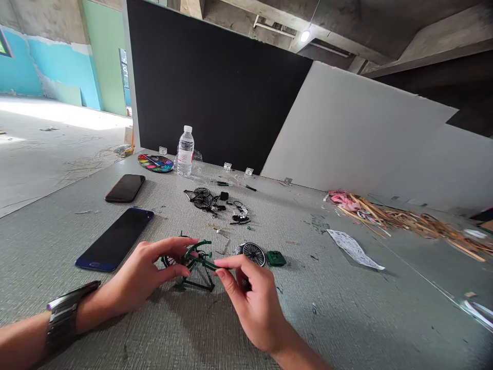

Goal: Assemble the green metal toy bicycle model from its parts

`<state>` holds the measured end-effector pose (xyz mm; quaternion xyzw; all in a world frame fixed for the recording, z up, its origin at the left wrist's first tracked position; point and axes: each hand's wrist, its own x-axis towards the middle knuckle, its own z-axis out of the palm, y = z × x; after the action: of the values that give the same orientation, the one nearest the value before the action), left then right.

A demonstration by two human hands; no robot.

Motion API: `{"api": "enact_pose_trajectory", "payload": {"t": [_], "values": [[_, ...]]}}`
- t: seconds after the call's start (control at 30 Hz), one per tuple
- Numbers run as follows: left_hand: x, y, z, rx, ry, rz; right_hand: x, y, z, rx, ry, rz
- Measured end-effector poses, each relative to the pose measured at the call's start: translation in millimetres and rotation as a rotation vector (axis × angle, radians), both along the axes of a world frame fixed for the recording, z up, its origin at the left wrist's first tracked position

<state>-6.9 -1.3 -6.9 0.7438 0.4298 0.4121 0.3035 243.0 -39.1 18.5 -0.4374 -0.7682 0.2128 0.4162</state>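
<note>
Going left to right, we find a metal-link wristwatch [63, 318] on our left wrist, then a dark phone with a blue edge [114, 239] lying on the grey surface [327, 318], with a second black phone [125, 188] beyond it. Our left hand [140, 272] comes in from the lower left. Its fingers [173, 247] are closed over a green model bicycle frame [198, 262], beside a black spoked wheel [171, 260] attached at the frame's left end. The frame sits on the surface just in front of us, its long axis running roughly sideways between our hands, so neither hand is clearly nearer. Our right hand [254, 303] rises from below, its thumb and forefinger pinching the frame's right end. Just beyond that hand lie a loose spoked wheel [253, 254] and a small green block [276, 258]. Farther back, black bicycle parts [215, 203] are scattered.
</note>
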Motion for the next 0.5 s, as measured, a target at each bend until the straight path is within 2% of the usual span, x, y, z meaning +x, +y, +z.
{"api": "enact_pose_trajectory", "payload": {"t": [0.3,0.5], "values": [[-0.9,-0.9,-0.2,-0.181,-0.134,-0.069,-1.4,0.9,-2.4,-0.103,0.005,0.059],[-0.8,-1.4,1.2,-0.142,-0.133,-0.056,-2.5,1.8,-3.9,-0.161,-0.003,0.119]]}}
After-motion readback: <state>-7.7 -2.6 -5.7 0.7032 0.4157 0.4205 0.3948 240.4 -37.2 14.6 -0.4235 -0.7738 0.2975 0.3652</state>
